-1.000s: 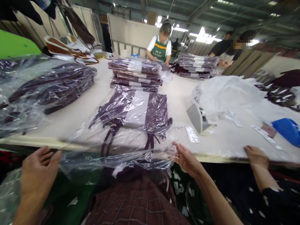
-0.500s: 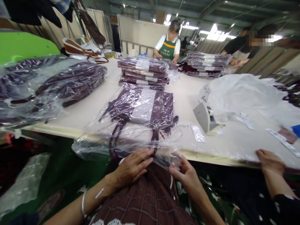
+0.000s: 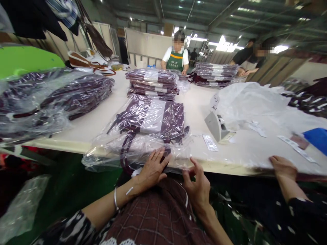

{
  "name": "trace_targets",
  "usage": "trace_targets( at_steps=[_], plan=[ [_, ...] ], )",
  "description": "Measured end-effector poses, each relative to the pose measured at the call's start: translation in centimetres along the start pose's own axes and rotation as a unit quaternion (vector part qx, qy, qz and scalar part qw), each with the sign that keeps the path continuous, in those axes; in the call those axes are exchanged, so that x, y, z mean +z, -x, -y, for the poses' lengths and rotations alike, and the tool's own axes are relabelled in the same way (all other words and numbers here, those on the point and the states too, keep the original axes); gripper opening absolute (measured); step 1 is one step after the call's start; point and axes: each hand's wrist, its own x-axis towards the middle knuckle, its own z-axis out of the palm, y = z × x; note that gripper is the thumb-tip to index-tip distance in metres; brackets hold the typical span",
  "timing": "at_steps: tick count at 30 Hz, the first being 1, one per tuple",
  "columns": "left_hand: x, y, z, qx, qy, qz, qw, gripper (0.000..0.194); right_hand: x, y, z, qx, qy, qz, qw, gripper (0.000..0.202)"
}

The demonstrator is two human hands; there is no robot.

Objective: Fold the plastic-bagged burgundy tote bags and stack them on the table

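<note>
A dark purple handbag in a clear plastic bag lies at the table's near edge. A pale band crosses its middle, and its handles point toward me. My left hand rests with spread fingers on the loose plastic and the handle, gripping nothing. Just right of it, at the plastic's near edge, is my right hand. Its thumb and index finger stand apart and the other fingers are curled. No plastic shows clasped between them.
Wrapped handbags are stacked beyond this one; more wrapped bags lie left. A tape dispenser, label sheet and white plastic sheeting are on the right. Another person's hand rests on the right edge. A co-worker stands across.
My left hand has moved up onto the plastic and spread its fingers. My right hand has loosened from the plastic's edge and raised its index finger. The view has shifted slightly.
</note>
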Motion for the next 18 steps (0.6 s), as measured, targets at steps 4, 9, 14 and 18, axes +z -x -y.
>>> trace_targets(
  at_steps=[4,9,14,18],
  plan=[
    [0.3,0.0,0.0,-0.016,-0.005,-0.012,1.0,0.09,-0.5,-0.6,0.4,-0.094,-0.021,-0.041,0.995,0.012],
    [0.5,-0.2,0.4,-0.023,0.019,-0.015,0.999,0.07,-1.8,0.0,1.2,-0.117,-0.075,-0.03,0.99,0.011],
    [1.2,-1.5,1.9,-0.008,0.091,-0.068,0.994,0.061,-2.6,2.6,0.8,-0.09,-0.093,0.006,0.992,0.016],
    [2.0,-4.0,2.9,-0.041,0.062,-0.129,0.989,0.07,-2.2,4.3,0.1,-0.067,-0.104,0.018,0.992,0.028]
  ],
)
